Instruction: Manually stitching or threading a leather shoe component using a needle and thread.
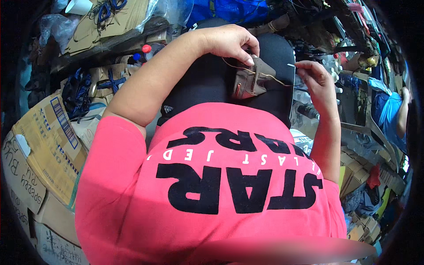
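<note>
The left hand (229, 42) pinches closed on the brown leather piece (254, 79) lying on the lap directly below it, while the right hand (316, 77) beside it pinches a needle (291, 66) trailing tan thread (269, 76).

**Layout at your lap**

The leather piece (252, 79) lies on your lap (207, 84), at 12 o'clock from your chest. Your left hand (229, 42) rests on its 11 o'clock edge; your right hand (316, 77) sits at its 3 o'clock. Cardboard boxes (48, 145) stack at your 9 o'clock. Another person (391, 115) stands at 3 o'clock.
</note>
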`<state>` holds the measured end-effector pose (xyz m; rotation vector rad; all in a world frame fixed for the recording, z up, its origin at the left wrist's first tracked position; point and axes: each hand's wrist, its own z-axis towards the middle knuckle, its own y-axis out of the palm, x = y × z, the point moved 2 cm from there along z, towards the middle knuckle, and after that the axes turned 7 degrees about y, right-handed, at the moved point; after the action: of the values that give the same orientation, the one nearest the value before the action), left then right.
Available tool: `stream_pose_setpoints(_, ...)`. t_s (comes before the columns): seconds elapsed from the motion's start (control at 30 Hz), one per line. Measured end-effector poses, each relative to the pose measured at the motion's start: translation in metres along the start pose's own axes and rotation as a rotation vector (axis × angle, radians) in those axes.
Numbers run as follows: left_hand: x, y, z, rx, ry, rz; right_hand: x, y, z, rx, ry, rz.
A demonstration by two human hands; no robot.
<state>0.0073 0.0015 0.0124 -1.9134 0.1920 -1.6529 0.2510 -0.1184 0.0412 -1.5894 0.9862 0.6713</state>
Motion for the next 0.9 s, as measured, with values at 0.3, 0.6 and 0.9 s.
stream_pose_setpoints(0.3, -0.006, 0.006, -0.002, -0.024, -0.001, -0.069, -0.038, 0.040, -0.014, -0.063, -0.403, -0.546)
stream_pose_setpoints(0.6, -0.004, 0.005, -0.002, -0.017, -0.016, -0.073, -0.040, 0.040, -0.009, -0.057, -0.353, -0.496)
stream_pose_setpoints(0.9, -0.005, 0.006, -0.003, 0.003, -0.015, -0.081, -0.046, 0.041, -0.003, -0.089, -0.346, -0.534)
